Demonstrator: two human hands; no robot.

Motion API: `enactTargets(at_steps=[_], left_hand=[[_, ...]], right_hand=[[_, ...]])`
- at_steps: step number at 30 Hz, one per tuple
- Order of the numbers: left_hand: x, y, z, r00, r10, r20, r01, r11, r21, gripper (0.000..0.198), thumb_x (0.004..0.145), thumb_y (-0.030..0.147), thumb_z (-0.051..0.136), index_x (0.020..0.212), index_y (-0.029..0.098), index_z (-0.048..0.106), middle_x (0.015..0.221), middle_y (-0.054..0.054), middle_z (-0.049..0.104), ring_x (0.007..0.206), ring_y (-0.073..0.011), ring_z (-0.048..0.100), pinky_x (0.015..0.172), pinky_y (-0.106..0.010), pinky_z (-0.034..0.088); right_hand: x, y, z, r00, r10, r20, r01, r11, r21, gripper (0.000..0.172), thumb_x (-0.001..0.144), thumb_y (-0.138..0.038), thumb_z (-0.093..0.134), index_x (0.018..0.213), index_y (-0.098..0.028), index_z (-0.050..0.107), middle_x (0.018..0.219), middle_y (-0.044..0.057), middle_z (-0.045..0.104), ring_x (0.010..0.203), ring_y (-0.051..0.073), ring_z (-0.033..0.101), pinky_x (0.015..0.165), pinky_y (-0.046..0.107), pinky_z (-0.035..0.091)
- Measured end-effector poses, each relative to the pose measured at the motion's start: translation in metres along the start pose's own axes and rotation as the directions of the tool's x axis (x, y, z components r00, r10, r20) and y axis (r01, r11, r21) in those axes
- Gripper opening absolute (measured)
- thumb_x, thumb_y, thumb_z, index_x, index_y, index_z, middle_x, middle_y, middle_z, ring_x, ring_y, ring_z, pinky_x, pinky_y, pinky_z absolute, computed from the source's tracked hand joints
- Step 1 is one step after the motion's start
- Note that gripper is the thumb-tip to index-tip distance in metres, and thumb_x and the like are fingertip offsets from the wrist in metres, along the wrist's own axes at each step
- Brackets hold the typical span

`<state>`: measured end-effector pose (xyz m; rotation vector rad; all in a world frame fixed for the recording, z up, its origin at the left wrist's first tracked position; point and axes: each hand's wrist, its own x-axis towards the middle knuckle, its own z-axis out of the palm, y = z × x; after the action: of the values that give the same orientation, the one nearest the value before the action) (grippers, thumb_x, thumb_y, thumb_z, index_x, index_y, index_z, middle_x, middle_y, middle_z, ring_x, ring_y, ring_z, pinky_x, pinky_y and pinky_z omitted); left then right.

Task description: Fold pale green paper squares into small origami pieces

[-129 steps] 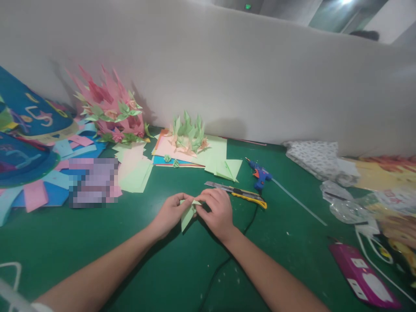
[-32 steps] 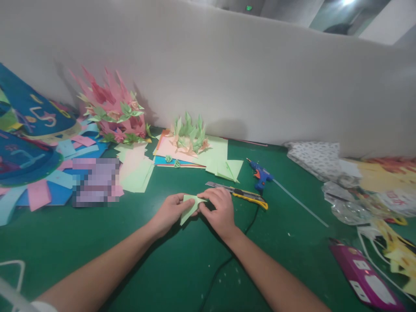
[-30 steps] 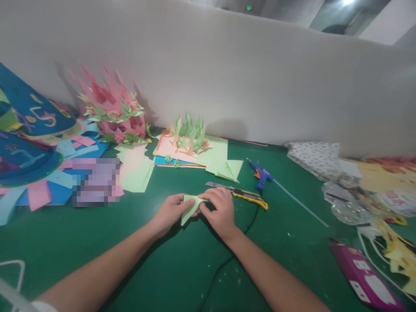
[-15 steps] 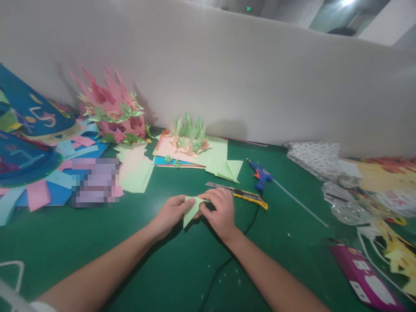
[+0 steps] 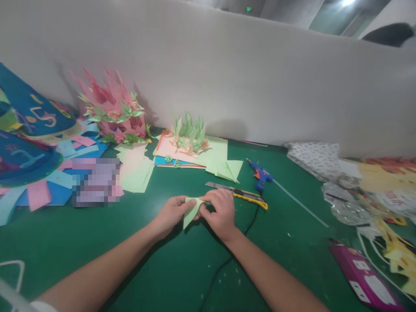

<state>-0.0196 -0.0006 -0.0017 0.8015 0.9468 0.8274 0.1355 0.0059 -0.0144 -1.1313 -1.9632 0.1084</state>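
Observation:
A small piece of light green folded paper (image 5: 190, 213) is held between both hands above the green table (image 5: 156, 268). My left hand (image 5: 172, 216) pinches its left side, thumb on top. My right hand (image 5: 221, 212) grips the upper right part, fingers curled round it and hiding that edge. Just behind my right hand lies a yellow utility knife (image 5: 250, 196) with its blade out. Beyond the knife is a blue glue gun (image 5: 260, 174) with a long glue stick in its back.
A green paper crown (image 5: 190, 134) stands on stacked paper sheets (image 5: 216, 147) near the wall. Pink paper crowns (image 5: 112, 108) and blue cone hats (image 5: 35, 108) are at left. A magenta power strip (image 5: 364, 275) and plastic bags (image 5: 344, 208) lie at right. A black cord (image 5: 224, 264) runs across the front.
The green paper has shifted very slightly in my fingers, its lower tip a little lower. Both hands stay in nearly the same place. A dark shape beyond the wall has moved right.

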Motion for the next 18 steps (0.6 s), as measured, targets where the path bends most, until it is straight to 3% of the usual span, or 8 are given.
enactTargets(at_steps=[18], left_hand=[[0.0026, 0.0005, -0.0042, 0.992, 0.104, -0.077, -0.094, 0.988, 0.124, 0.029, 0.071, 0.040, 0.059, 0.075, 0.011, 0.060, 0.059, -0.002, 0.064, 0.053, -0.0123, 0.056, 0.053, -0.022, 0.042]], right_hand=[[0.0010, 0.0013, -0.0033, 0.985, -0.105, 0.140, 0.122, 0.986, -0.118, 0.018, 0.082, -0.023, 0.054, 0.097, -0.028, 0.064, 0.083, -0.001, 0.065, 0.076, 0.016, 0.047, 0.074, 0.034, 0.030]])
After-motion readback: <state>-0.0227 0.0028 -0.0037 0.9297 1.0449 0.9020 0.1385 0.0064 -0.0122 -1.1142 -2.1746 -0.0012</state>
